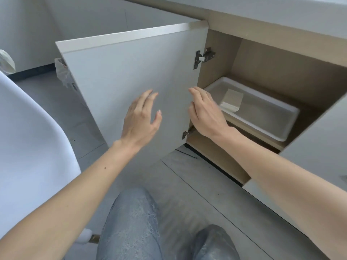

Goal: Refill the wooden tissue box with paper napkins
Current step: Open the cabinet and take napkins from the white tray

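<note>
A small stack of pale paper napkins [232,100] lies in a white plastic tray [281,117] on the shelf of a low cabinet. The cabinet's white door [131,76] stands swung open to the left. My left hand [141,119] hovers in front of the door's inner face with fingers spread and relaxed, holding nothing. My right hand [205,111] is at the hinge side of the door, at the cabinet's opening, fingers loosely extended and empty, just left of the tray. No wooden tissue box is in view.
A white chair [32,147] stands close on the left. A bin with a plastic liner [62,72] sits behind the door. A second cabinet door [319,147] stands open on the right. My knees in jeans [135,222] are on the grey floor.
</note>
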